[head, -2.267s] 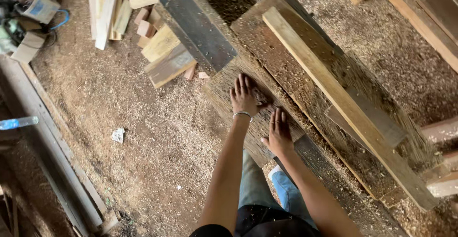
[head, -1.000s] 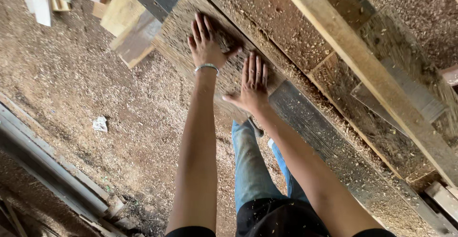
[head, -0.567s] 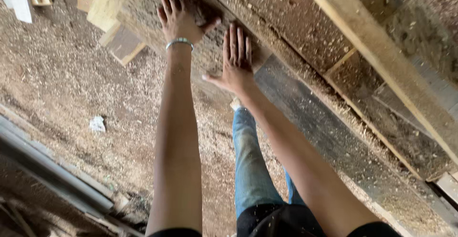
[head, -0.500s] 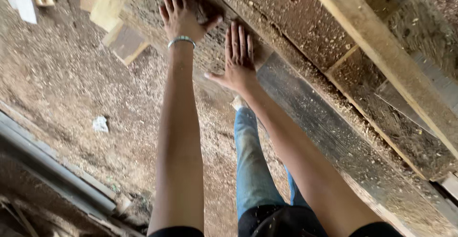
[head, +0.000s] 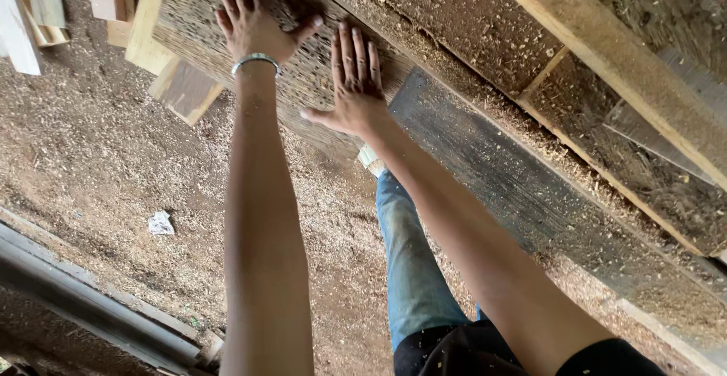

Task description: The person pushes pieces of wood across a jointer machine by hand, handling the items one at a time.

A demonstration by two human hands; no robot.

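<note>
Both my arms reach forward over a sawdust-covered wooden board (head: 303, 81) that lies on a dark worktable (head: 515, 187). My left hand (head: 254, 20), with a silver bracelet at the wrist, lies flat on the far part of the board with fingers spread. My right hand (head: 354, 81) presses flat on the board's near end, thumb out to the left. Neither hand grips anything.
A long pale timber (head: 628, 65) runs diagonally along the bench at right. Offcut wood blocks (head: 151, 43) lie on the sawdust floor at upper left. A crumpled white scrap (head: 160, 223) lies on the floor, and a metal rail (head: 91, 308) runs along the lower left.
Both hands have stayed flat on the board while it slid away along the table. My arms are stretched further forward than before.
</note>
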